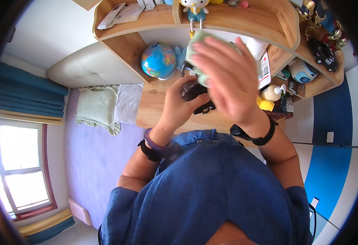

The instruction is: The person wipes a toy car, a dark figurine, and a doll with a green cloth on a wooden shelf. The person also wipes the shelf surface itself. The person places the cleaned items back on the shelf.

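Observation:
My left hand grips a glossy dark brown object, perhaps a figurine, above the wooden desk. A thin dark part sticks up past my fingers; its full shape is hidden. In my right hand, blurred and with its fingers stretched, is a pale green cloth. The cloth hangs down beside the brown object, and I cannot tell whether they touch. Below the hands, a black item with small chain-like links is partly covered.
A globe stands at the back left under the wooden shelf. A cartoon figurine sits on the shelf's edge. To the right are a pump bottle, a yellow object and a black toy car. A bed adjoins the desk.

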Demonstrator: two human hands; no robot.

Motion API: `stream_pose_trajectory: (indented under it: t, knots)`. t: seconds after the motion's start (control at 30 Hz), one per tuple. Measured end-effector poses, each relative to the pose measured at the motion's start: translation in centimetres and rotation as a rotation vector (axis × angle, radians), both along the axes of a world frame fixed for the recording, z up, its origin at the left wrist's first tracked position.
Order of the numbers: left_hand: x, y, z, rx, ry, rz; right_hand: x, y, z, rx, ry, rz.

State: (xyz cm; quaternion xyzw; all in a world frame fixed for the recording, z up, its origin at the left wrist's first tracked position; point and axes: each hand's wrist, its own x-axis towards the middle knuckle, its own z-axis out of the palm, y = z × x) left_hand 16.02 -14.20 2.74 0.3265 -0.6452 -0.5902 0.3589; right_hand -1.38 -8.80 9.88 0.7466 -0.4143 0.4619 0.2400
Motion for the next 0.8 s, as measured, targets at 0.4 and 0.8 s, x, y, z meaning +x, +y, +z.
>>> stream_pose_trajectory:
  t: [0.4, 0.8]
  knots:
    - [0.4, -2.9, -1.8, -0.303, -0.022, -0.037, 3.7, -3.2, -3.5, 0.032, 0.221, -0.107]
    - [1.3, -5.2, -2.2, -0.593, -0.056, -0.015, 5.8, -6.6, -1.3, 0.043, 0.312, -0.122]
